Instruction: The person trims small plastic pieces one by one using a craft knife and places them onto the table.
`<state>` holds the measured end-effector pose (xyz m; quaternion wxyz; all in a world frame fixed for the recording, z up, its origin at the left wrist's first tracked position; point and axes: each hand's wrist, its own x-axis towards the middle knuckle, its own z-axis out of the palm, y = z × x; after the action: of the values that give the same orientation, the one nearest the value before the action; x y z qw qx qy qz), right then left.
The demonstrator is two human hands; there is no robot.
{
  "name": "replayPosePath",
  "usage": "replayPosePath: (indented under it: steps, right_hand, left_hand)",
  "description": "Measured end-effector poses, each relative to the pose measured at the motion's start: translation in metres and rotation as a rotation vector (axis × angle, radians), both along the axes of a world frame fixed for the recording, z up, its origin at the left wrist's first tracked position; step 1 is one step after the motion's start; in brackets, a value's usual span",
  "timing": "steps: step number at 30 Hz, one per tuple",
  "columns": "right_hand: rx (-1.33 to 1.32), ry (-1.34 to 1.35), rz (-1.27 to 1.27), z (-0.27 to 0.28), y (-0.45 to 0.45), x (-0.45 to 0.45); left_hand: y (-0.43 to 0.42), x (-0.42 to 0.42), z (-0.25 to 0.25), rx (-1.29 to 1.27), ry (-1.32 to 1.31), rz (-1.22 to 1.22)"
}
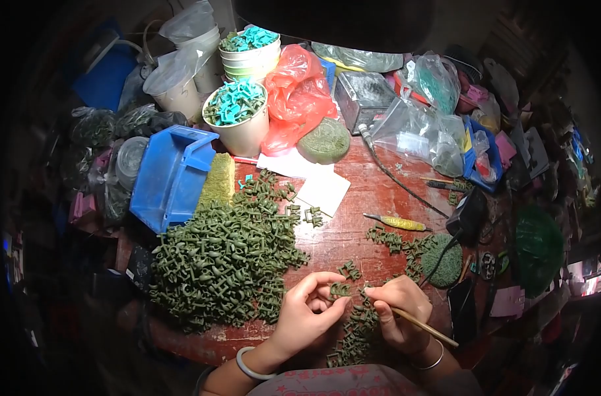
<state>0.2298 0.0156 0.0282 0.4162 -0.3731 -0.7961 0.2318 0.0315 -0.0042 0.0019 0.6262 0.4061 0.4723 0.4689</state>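
Note:
My left hand point(311, 309) pinches a small dark-green moulded piece point(340, 289) between thumb and fingertips. Close beside it, my right hand point(404, 310) is closed around a slim wooden-handled tool point(427, 327), whose handle slants down to the right. The tool's working tip is too small to make out. Beneath and between the hands lie several loose green pieces point(353, 340). A big heap of similar green pieces point(224, 264) spreads over the table left of my left hand.
A blue bin point(168, 175) tilts behind the heap, beside a yellow-green sponge block point(219, 183). Tubs of green and turquoise pieces point(239, 125) stand at the back. A yellow-handled tool point(399, 223) and a round green pad point(441, 260) lie right on the red table point(353, 191).

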Motion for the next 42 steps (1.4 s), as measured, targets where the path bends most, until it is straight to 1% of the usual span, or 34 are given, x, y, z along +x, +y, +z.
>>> replayPosePath:
  steps: [3,7,10,13,17,19,23,25,26,31,35,37,38,42]
  right_hand:
    - [0.003,-0.003,-0.068,0.002,0.003,-0.004]
    - [-0.037,0.060,-0.055,0.001,0.002,-0.002]
    - [-0.043,0.046,-0.033,0.002,0.001,0.001]
    - [-0.057,0.056,-0.037,0.002,0.000,-0.001]
    - [-0.044,0.051,-0.024,-0.001,0.000,-0.001]
    - [-0.075,0.028,0.026,0.002,0.001,0.000]
    - [-0.062,0.023,0.040,0.000,0.002,-0.002]
    - [-0.032,0.012,-0.042,0.000,0.002,-0.001]
    - [-0.031,0.012,-0.042,0.000,0.002,-0.001]
    - [-0.099,0.079,0.032,0.000,0.001,-0.002]
    - [-0.075,0.013,-0.041,0.005,0.002,0.001]
    - [-0.118,0.103,0.047,0.002,0.001,0.001]
    - [-0.114,0.079,0.057,0.001,0.001,0.001]
    - [-0.067,0.062,-0.011,0.001,0.004,0.000]
  left_hand:
    - [0.004,0.002,0.007,-0.047,-0.099,0.000]
    - [0.003,-0.003,-0.001,-0.111,-0.226,-0.030]
    - [0.004,-0.003,0.003,-0.182,-0.274,-0.033]
    - [0.004,-0.006,0.005,-0.228,-0.275,-0.065]
    - [0.003,-0.006,0.001,-0.221,-0.274,-0.070]
    - [0.003,-0.006,-0.002,-0.215,-0.320,-0.074]
    - [0.003,-0.006,0.003,-0.216,-0.312,-0.085]
    - [0.004,-0.006,0.006,-0.218,-0.284,-0.089]
    - [0.004,-0.007,0.005,-0.217,-0.284,-0.089]
    - [0.005,-0.008,0.000,-0.264,-0.390,-0.093]
    - [0.005,-0.012,-0.002,-0.273,-0.447,-0.131]
    - [0.005,-0.012,-0.002,-0.282,-0.426,-0.130]
    - [0.005,-0.012,-0.002,-0.282,-0.426,-0.129]
    - [0.005,-0.012,-0.002,-0.277,-0.438,-0.136]
